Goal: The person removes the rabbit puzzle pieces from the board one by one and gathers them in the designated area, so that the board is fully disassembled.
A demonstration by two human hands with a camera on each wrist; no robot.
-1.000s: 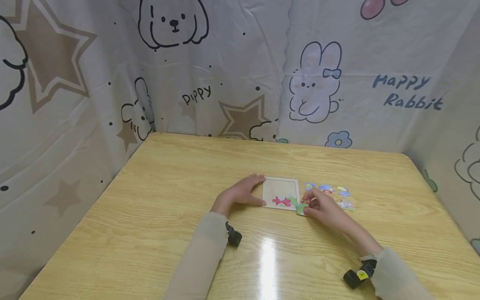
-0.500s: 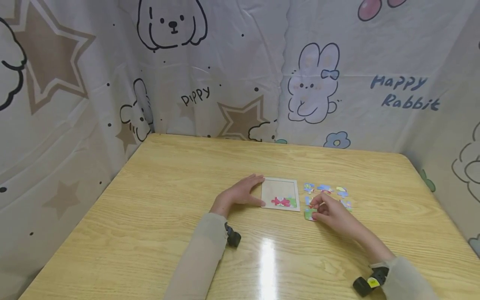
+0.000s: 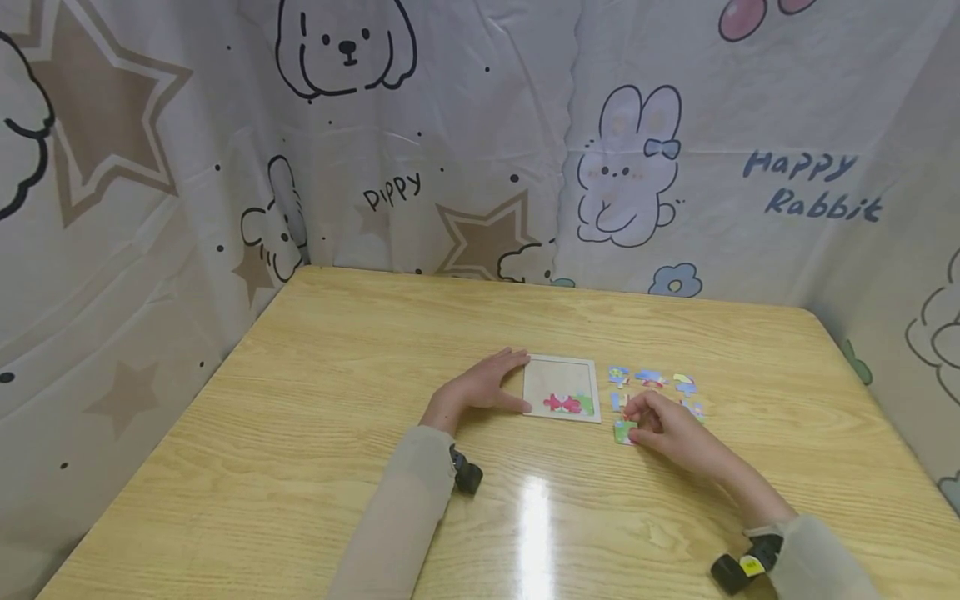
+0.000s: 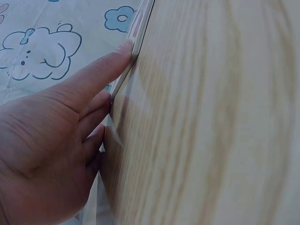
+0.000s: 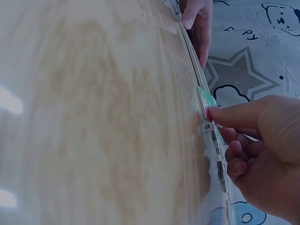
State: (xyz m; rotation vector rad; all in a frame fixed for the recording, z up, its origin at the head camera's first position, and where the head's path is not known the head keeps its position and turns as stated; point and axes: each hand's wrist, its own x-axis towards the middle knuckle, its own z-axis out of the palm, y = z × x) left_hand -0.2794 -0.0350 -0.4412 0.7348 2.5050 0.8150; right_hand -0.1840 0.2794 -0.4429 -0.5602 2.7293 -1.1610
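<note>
In the head view a square wooden puzzle tray lies flat on the table, with joined pink and green puzzle pieces along its near right side. My left hand rests at the tray's left edge, thumb at the near corner and fingers at the far one; the thumb looks straight in the left wrist view. Right of the tray, my right hand pinches a green puzzle piece between thumb and fingers. The right wrist view shows that green-and-pink piece at the thumb tip, near the tabletop.
Several loose puzzle pieces lie right of the tray, among them a blue one and a yellow-and-blue one. The right hand partly hides others. The wooden table ends at a printed curtain.
My right hand has drawn the green piece from the tray's near right corner to the right, onto the table side by the loose pieces. My left hand has stayed at the tray.
</note>
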